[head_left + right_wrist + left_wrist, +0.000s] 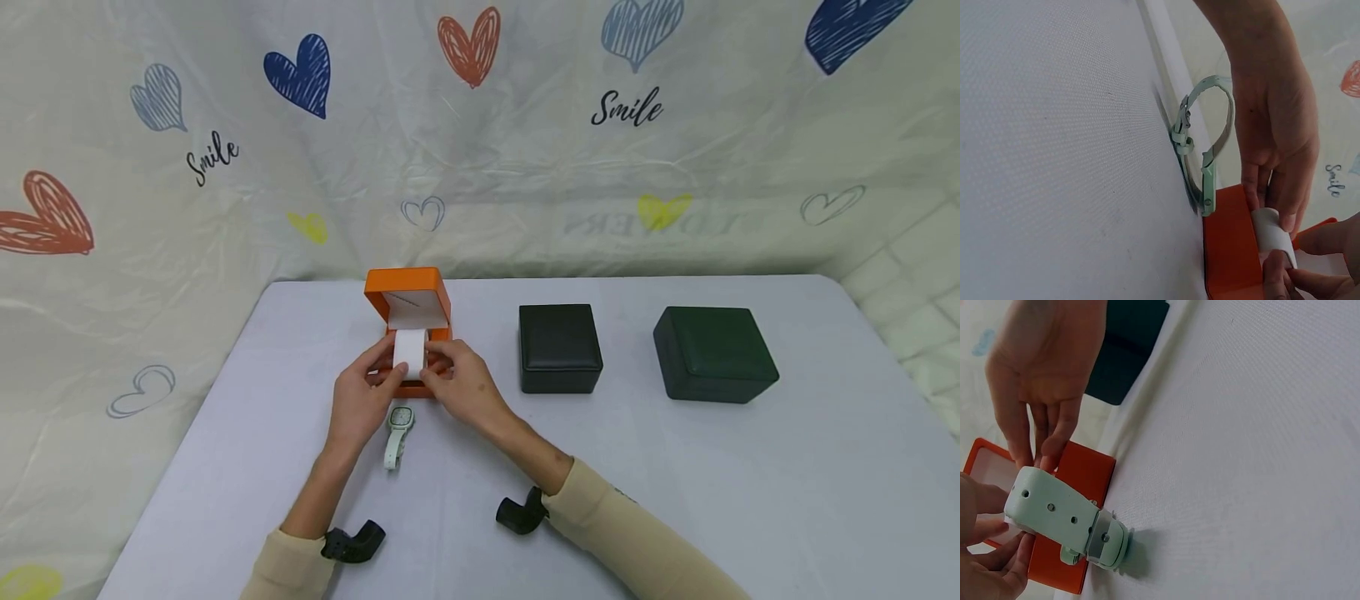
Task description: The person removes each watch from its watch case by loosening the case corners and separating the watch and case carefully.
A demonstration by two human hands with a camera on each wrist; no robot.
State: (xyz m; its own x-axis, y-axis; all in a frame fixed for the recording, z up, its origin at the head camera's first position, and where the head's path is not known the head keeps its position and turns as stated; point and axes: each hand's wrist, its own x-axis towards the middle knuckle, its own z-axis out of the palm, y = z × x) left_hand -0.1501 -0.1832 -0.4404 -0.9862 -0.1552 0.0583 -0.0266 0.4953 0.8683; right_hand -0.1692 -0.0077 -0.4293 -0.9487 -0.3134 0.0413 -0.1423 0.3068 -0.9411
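An orange watch box [406, 280] stands with its lid raised near the back of the table. Between my two hands is a white, rounded watch cushion [409, 354], overlapping the box's base. My left hand [362, 403] pinches its left side with fingers and thumb. From the other side, my right hand [468, 387] pinches it the same way. A pale green wristwatch [400, 427], its strap buckled into a loop, rests on the table just in front of the box. In the right wrist view, the cushion [1272, 229] sits at the box's opening, its lower part hidden.
A closed black box [559, 350] stands right of the orange one, and a closed dark green box [716, 354] farther right. White cloth covers the table [465, 517]. Behind hangs a curtain [525, 167] printed with hearts. A black camera mount sits on each wrist.
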